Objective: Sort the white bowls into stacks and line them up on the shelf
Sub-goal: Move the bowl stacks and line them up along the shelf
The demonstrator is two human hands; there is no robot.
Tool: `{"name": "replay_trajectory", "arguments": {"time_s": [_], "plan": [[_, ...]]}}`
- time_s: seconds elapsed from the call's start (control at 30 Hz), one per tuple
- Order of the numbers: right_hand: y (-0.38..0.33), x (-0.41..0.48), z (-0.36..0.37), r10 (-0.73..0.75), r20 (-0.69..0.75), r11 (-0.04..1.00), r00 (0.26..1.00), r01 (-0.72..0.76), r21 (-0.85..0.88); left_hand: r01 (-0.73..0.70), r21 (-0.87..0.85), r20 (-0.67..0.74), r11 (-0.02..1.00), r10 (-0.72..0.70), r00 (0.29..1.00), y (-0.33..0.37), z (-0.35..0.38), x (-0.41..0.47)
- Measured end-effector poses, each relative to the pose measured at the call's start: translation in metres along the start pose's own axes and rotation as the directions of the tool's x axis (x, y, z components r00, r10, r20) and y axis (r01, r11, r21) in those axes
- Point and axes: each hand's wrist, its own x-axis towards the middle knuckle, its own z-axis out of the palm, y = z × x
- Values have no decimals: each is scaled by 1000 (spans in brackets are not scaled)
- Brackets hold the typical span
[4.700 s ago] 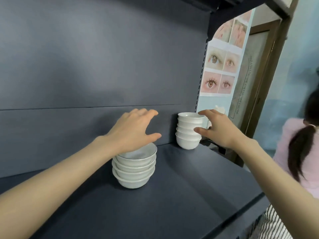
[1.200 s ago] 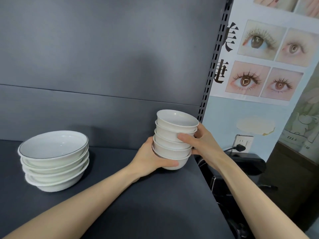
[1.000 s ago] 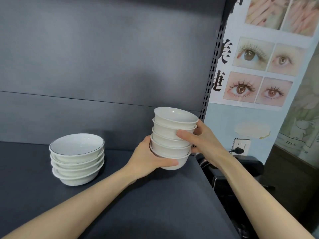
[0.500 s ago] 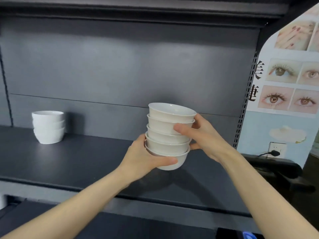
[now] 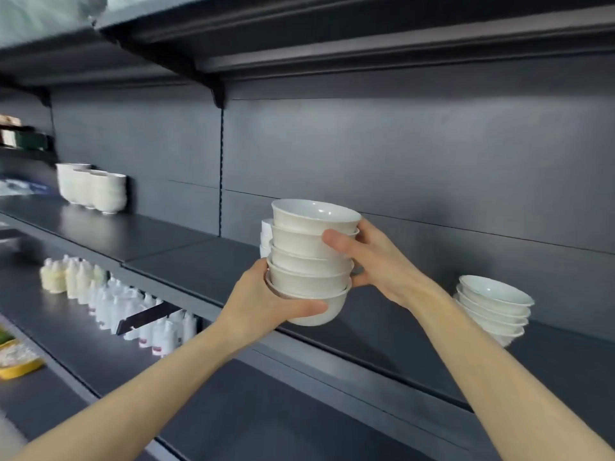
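A stack of several small white bowls [image 5: 309,261] is held in the air in front of the dark shelf [image 5: 186,257]. My left hand [image 5: 266,301] grips it from below, thumb across the bottom bowl. My right hand [image 5: 376,261] holds its right side, thumb on the second bowl. Another small white stack [image 5: 265,236] stands on the shelf just behind it, mostly hidden. A stack of wider white bowls [image 5: 492,307] sits on the shelf to the right. Taller white stacks [image 5: 93,188] are lined up far left.
An upper shelf [image 5: 332,51] overhangs the bowls. On the lower shelf [image 5: 83,344] stand several small white bottles [image 5: 109,304], with a yellow tray [image 5: 16,361] at the left edge. A slotted upright [image 5: 221,168] divides the back panel.
Both hands have carried the small stack leftward along the shelf, away from the poster end. The view has swung left, bringing in the far-left stacks and the lower shelf.
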Motion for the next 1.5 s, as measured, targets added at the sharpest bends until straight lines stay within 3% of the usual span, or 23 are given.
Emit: {"name": "replay_trajectory", "arguments": {"time_s": [0.43, 0.77, 1.13, 1.5], "plan": [[29, 205, 152, -13, 179, 997, 984, -2, 81, 98, 33, -219, 995, -89, 972, -95, -173, 100], [39, 332, 262, -17, 226, 998, 974, 2, 66, 107, 14, -255, 994, -100, 962, -162, -296, 169], [41, 428, 390, 23, 54, 999, 998, -26, 46, 44, 8, -59, 999, -43, 997, -240, -448, 255], [64, 537, 442, 79, -88, 996, 993, -81, -21, -2, -68, 108, 998, 9, 994, -314, -514, 365]]}}
